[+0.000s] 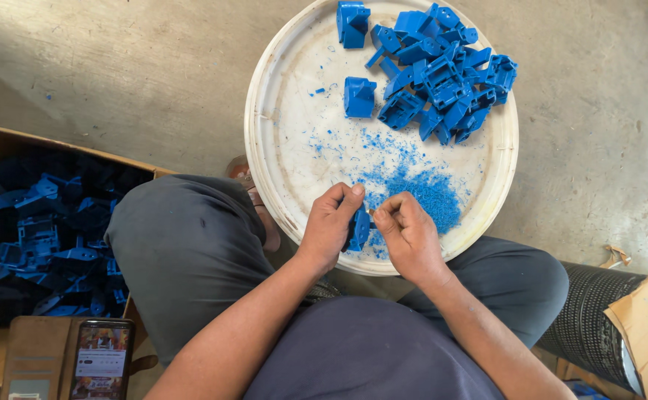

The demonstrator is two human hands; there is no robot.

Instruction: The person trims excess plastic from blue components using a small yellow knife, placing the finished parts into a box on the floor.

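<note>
Left hand (329, 224) grip closed around small blue plastic part (358, 228), lower centre of frame, just above person's lap. Right hand (407, 233) grip pinched shut beside part's edge; what it pinches too small to tell. Both hands over near rim of round white tray (279, 148) on concrete floor. Blue shavings (427, 194) scattered mid-tray. Pile of blue parts (442, 78) at top right of tray. Cardboard box of blue parts (42, 237) at left. Phone (101, 359) at lower left.
</note>
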